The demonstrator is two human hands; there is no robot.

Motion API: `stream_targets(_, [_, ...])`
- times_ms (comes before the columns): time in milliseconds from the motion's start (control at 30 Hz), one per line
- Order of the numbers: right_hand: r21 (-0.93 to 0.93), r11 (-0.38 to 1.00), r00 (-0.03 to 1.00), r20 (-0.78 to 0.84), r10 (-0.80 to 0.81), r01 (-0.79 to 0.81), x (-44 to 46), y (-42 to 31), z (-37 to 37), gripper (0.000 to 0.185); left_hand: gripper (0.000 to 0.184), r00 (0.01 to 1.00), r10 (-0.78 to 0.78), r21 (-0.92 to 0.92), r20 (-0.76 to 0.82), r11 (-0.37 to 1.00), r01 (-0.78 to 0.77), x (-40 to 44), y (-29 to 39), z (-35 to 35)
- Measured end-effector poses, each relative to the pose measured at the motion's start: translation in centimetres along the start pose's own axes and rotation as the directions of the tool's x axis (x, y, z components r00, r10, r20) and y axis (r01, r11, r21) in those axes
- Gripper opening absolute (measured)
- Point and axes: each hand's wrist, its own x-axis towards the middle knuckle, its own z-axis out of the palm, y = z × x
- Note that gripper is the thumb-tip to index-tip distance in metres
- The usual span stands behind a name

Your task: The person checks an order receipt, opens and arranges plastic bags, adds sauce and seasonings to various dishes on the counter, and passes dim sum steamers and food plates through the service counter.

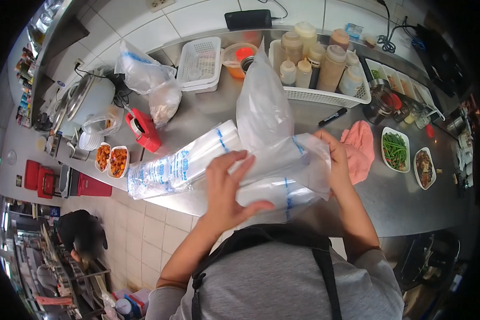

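Clear plastic bags with blue print lie in front of me at the steel counter's edge. My right hand point(337, 164) pinches the edge of a clear plastic bag point(309, 160). Over the bags hovers my left hand point(228, 189), its thumb and fingers apart and nothing held in them; whether a fingertip touches the plastic, I cannot tell. A long plastic pack of bags point(162, 170) with blue lettering stretches to the left. Just beyond my hands, a cloudy plastic bag point(264, 104) stands up in a peak; its contents are unclear.
A pink cloth point(358, 149) and black marker point(332, 117) lie on the right, before dishes of green beans point(394, 151) and dark food point(424, 169). Behind is a white basket point(325, 97) of sauce bottles. A red tape dispenser point(143, 130) stands left; a person point(80, 232) bends below.
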Motion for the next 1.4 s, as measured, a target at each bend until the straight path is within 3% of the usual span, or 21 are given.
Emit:
stream_targets(100, [0.164, 0.986, 0.999, -0.041, -0.018, 0.025, 0.3, 0.3, 0.9, 0.014, 0.088, 0.985, 0.167, 0.148, 0.05, 0.974, -0.173, -1.0, -0.3, 2.9])
stream_targets(200, [0.303, 0.952, 0.984, -0.154, 0.088, -0.037, -0.2, -0.3, 3.1, 0.015, 0.077, 0.982, 0.149, 0.267, 0.115, 0.948, -0.175, -1.2, -0.9, 4.5])
stream_targets(300, [0.257, 0.963, 0.988, -0.113, 0.107, -0.074, -0.6, 1.0, 3.1, 0.018, 0.065, 0.983, 0.156, 0.321, 0.099, 0.93, -0.18, -0.4, -0.8, 4.8])
stream_targets(400, [0.1, 0.994, 0.993, -0.109, 0.051, -0.04, -1.0, 1.6, 2.3, 0.02, 0.058, 0.97, 0.222, 0.291, 0.1, 0.926, -0.242, 0.4, -1.1, 3.3])
stream_targets(467, [0.039, 0.995, 0.983, -0.164, -0.085, 0.093, -1.0, 1.1, 2.1, 0.021, 0.059, 0.989, 0.146, 0.185, 0.002, 0.972, -0.144, 0.3, -0.8, 2.6])
stream_targets(500, [0.028, 0.978, 0.959, -0.202, -0.198, 0.207, -1.1, 1.0, 2.0, 0.021, 0.06, 0.994, 0.102, 0.127, -0.042, 0.987, -0.096, 0.1, -0.6, 2.4])
stream_targets(567, [0.094, 0.965, 0.929, -0.305, -0.208, 0.246, -1.4, 1.3, 2.2, 0.021, 0.063, 0.989, 0.141, 0.008, -0.04, 0.99, -0.141, -0.2, 0.6, 3.0])
stream_targets(633, [0.267, 0.956, 0.915, -0.404, -0.003, 0.121, -1.3, 2.8, 3.6, 0.021, 0.067, 0.986, 0.164, -0.05, -0.024, 0.985, -0.165, -0.6, 1.8, 4.7])
stream_targets(700, [0.444, 0.896, 0.866, -0.456, 0.206, 0.021, -0.9, 4.1, 5.2, 0.02, 0.065, 0.986, 0.165, 0.056, 0.027, 0.984, -0.166, -0.2, 2.3, 6.4])
stream_targets(767, [0.458, 0.889, 0.856, -0.46, 0.235, 0.002, -0.9, 3.9, 5.2, 0.02, 0.054, 0.987, 0.142, 0.149, 0.078, 0.977, -0.152, 0.6, 2.5, 7.1])
stream_targets(867, [0.305, 0.949, 0.896, -0.439, 0.068, 0.077, -1.0, 2.3, 3.7, 0.019, 0.037, 0.969, 0.137, 0.028, 0.205, 0.989, -0.146, 1.2, 2.0, 5.9])
stream_targets(967, [0.265, 0.961, 0.89, -0.452, 0.055, 0.076, -1.1, 3.0, 1.4, 0.016, 0.027, 0.993, 0.007, -0.052, 0.117, 0.999, -0.001, 1.3, 0.9, 4.3])
stream_targets(1033, [0.18, 0.984, 0.89, -0.448, 0.084, -0.001, -1.7, 3.9, -0.7, 0.012, 0.021, 0.974, -0.22, -0.237, 0.062, 0.944, 0.228, 1.2, 0.4, 2.7])
stream_targets(1067, [0.112, 0.988, 0.921, -0.365, 0.14, -0.106, -2.0, 4.2, -1.7, 0.011, 0.019, 0.941, -0.334, -0.327, 0.048, 0.885, 0.331, 1.2, 0.5, 2.1])
stream_targets(1100, [0.032, 0.979, 0.938, -0.279, 0.204, -0.203, -2.3, 4.0, -2.4, 0.015, 0.012, 0.842, -0.539, -0.501, 0.024, 0.722, 0.476, 1.5, 1.1, 1.8])
stream_targets(1133, [-0.057, 0.955, 0.941, -0.197, 0.275, -0.291, -2.5, 4.0, -2.7, 0.022, 0.011, 0.84, -0.541, -0.485, 0.032, 0.726, 0.487, 1.6, 1.1, 1.3])
stream_targets(1233, [-0.376, 0.908, 0.974, -0.053, -0.219, 0.184, -3.0, 0.8, -0.5, 0.057, 0.012, 0.855, -0.518, -0.403, 0.035, 0.775, 0.486, 2.4, 1.1, 0.1])
stream_targets(1333, [-0.529, 0.735, 0.905, 0.288, -0.313, 0.423, -2.9, -2.9, 1.3, 0.09, 0.012, 0.875, -0.472, -0.311, 0.111, 0.819, 0.481, 2.5, 1.3, 0.2])
stream_targets(1400, [-0.525, 0.723, 0.886, 0.366, -0.283, 0.448, -2.5, -4.1, 2.7, 0.099, 0.009, 0.904, -0.408, -0.323, 0.125, 0.845, 0.426, 2.9, 1.8, 0.5])
